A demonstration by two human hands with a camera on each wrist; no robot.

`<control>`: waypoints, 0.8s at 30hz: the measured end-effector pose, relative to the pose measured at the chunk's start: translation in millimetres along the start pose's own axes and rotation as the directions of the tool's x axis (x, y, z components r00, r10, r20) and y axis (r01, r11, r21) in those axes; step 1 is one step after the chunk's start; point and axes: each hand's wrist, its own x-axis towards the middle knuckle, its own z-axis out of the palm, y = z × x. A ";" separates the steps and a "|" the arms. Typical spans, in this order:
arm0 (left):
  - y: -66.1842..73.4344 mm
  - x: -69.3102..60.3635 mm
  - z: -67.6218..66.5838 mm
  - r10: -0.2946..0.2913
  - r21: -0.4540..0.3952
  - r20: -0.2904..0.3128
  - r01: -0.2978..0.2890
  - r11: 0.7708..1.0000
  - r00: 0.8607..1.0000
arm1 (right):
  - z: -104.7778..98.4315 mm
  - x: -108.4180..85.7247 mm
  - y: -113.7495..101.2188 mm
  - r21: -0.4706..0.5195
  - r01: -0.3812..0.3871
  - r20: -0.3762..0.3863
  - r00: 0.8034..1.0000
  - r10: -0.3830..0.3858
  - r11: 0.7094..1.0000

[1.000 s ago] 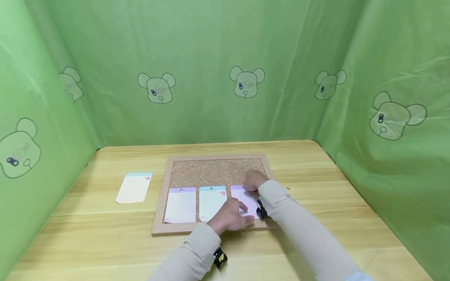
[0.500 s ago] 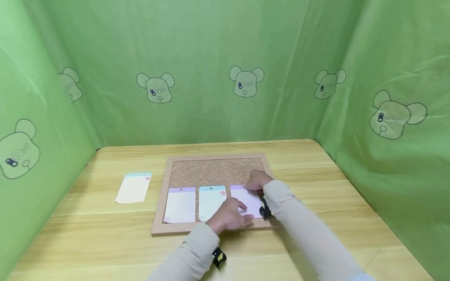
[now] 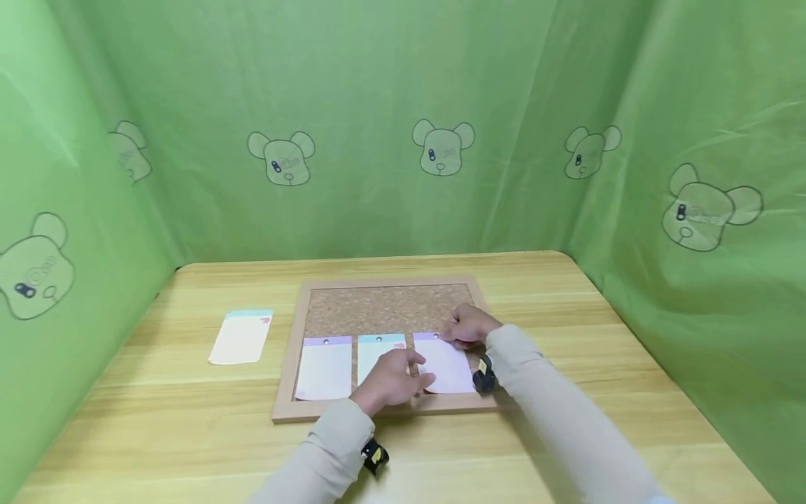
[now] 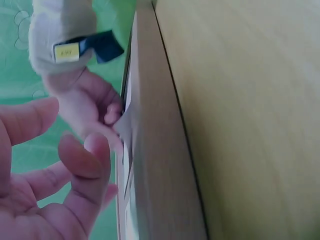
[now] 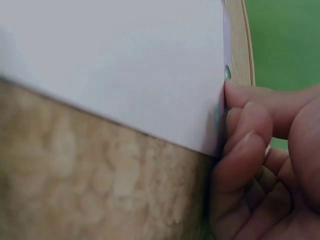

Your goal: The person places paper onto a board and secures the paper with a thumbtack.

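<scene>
A framed cork board lies on the table with three paper notes along its lower half. The right note has a purple top strip, with a small round pin in it, seen also as a shiny pin head in the right wrist view. My right hand is at that note's upper right corner; one straight digit touches the strip beside the pin, the other fingers loosely curled. My left hand hovers over the board's lower edge, fingers spread and bent, holding nothing.
The blue-topped middle note and purple-topped left note each bear a pin. Another blue-topped note lies on the table left of the board. A green curtain with bear-head prints stands around the table.
My right hand has shifted right, uncovering the pin in the right note. My left hand has moved left off that note, showing more of its lower part.
</scene>
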 end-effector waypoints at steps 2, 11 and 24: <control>-2.6 -1.3 -4.6 -0.012 -0.016 -0.016 0.012 1.000 1.000 | 0.0 -1.4 1.3 0.010 0.009 -0.004 1.000 -0.009 1.000; -24.4 -0.1 -43.5 -0.094 -0.150 -0.097 0.079 0.986 0.991 | 1.5 -6.9 11.2 0.073 0.021 -0.022 1.000 -0.020 0.997; -73.8 -22.0 -134.6 -0.272 -0.064 -0.291 0.265 0.962 0.917 | -21.2 -22.5 33.4 0.201 0.027 -0.098 0.995 -0.008 0.979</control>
